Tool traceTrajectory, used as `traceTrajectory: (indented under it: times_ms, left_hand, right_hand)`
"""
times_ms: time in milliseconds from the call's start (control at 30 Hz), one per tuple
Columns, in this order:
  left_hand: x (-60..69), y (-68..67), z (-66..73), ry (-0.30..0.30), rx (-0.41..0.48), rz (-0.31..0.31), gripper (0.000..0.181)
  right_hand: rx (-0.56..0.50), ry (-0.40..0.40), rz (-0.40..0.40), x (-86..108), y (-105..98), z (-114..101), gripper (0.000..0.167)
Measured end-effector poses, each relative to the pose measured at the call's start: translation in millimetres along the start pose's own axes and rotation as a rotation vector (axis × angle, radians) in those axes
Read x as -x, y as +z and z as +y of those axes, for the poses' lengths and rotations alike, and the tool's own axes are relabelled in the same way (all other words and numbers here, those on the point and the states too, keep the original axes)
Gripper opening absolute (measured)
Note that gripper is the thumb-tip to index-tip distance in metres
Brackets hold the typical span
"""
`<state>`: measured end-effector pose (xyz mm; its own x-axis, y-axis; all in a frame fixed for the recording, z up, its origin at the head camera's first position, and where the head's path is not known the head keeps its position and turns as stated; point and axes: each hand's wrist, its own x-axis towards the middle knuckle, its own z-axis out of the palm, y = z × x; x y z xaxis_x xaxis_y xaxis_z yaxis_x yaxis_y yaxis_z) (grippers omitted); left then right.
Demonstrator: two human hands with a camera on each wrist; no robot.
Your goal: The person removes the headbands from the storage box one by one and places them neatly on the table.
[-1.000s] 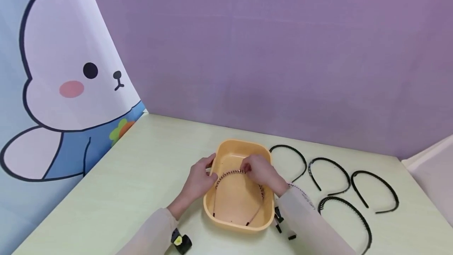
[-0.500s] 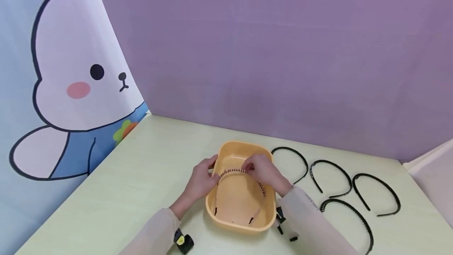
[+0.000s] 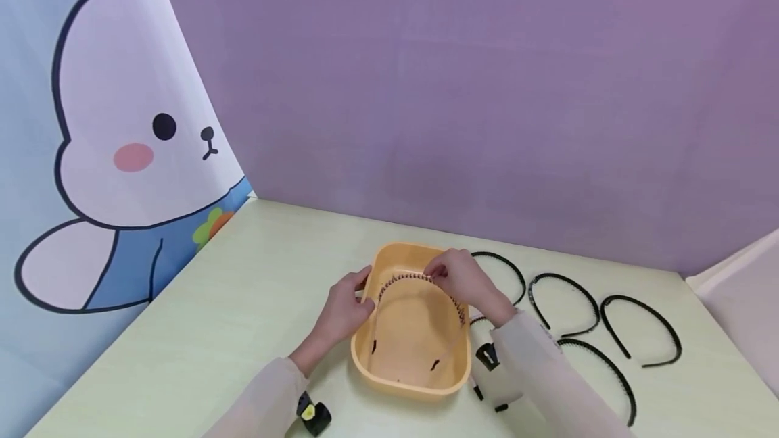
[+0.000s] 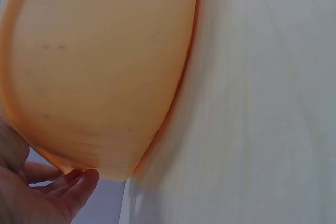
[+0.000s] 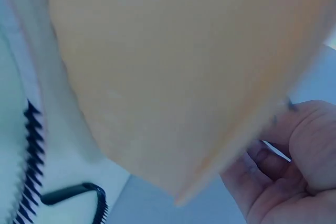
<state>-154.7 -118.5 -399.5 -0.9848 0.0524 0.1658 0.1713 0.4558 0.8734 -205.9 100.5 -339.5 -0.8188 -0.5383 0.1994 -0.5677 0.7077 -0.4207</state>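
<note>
A yellow-orange plastic basin (image 3: 409,392) stands on the table in the head view. My left hand (image 3: 342,308) grips its left rim, thumb over the edge and fingers outside; the left wrist view shows the fingertips (image 4: 86,179) against the basin wall. With thumb and fingers, my right hand (image 3: 467,282) pinches a toothed, patterned headband (image 3: 394,280) near the top of its arch. The band's dark-tipped ends point toward me, over the basin's inside. In the right wrist view, the basin wall (image 5: 173,77) hides most of what that hand holds.
Several dark headbands lie right of the basin, among them a far one (image 3: 569,278), a rightmost one (image 3: 660,320) and a near one (image 3: 608,358). Another headband, with black tips (image 3: 501,407), is partly hidden by my right sleeve. A purple partition (image 3: 462,120) stands behind the table.
My right hand has moved away from me and a little right, carrying the headband with it; the band's ends have shifted up inside the basin's outline. The left hand keeps its grip.
</note>
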Motion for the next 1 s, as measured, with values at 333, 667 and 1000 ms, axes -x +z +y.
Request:
traceTrajectory:
  times_ms: [333,667,1000]
  left_hand:
    - [-3.8,-4.8,-2.9,-0.001,0.015,0.019,0.06]
    - [-6.1,-4.9,-6.8,0.006,0.018,0.021,0.06]
    - [-8.1,-3.2,-5.9,0.034,0.012,0.024,0.061]
  right_hand:
    - [0.013,-0.017,-0.027,-2.2,-28,2,0.019]
    - [0.075,-0.006,-0.05,6.2,-49,18,0.02]
    - [0.077,-0.007,-0.05,17.8,-66,34,0.019]
